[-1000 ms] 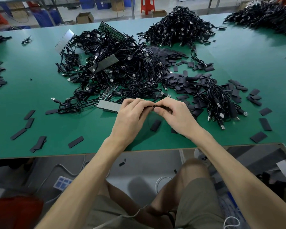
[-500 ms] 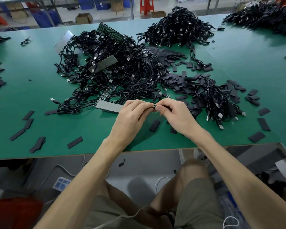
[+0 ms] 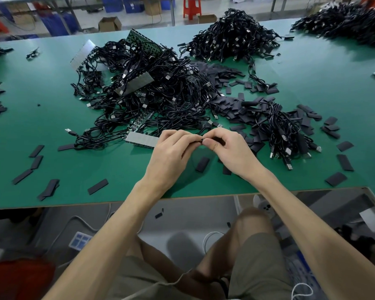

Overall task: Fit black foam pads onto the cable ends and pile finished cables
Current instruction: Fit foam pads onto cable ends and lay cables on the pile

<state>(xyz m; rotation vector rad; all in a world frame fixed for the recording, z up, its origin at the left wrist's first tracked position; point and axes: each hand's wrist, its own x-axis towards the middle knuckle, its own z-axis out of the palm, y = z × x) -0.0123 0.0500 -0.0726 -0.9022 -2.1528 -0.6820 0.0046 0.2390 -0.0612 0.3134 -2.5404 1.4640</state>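
My left hand (image 3: 173,154) and my right hand (image 3: 230,152) meet fingertip to fingertip just above the green table (image 3: 52,126), near its front edge. Between them they pinch a small black piece, a foam pad on a cable end (image 3: 202,141), mostly hidden by the fingers. A big tangle of black cables (image 3: 152,94) lies behind the hands. A smaller bunch of cables (image 3: 286,131) lies to the right. Loose black foam pads (image 3: 232,109) are scattered between and around the piles; one pad (image 3: 202,164) lies right under the hands.
Further cable heaps sit at the back centre (image 3: 232,37) and back right (image 3: 346,22). Silver and green connector strips (image 3: 139,139) poke out of the tangle. Stray pads (image 3: 97,186) dot the front left and right. The table's front edge (image 3: 182,197) runs just below my wrists.
Both hands have stayed together in the same spot, only working the small piece between the fingertips. The piles have not moved.
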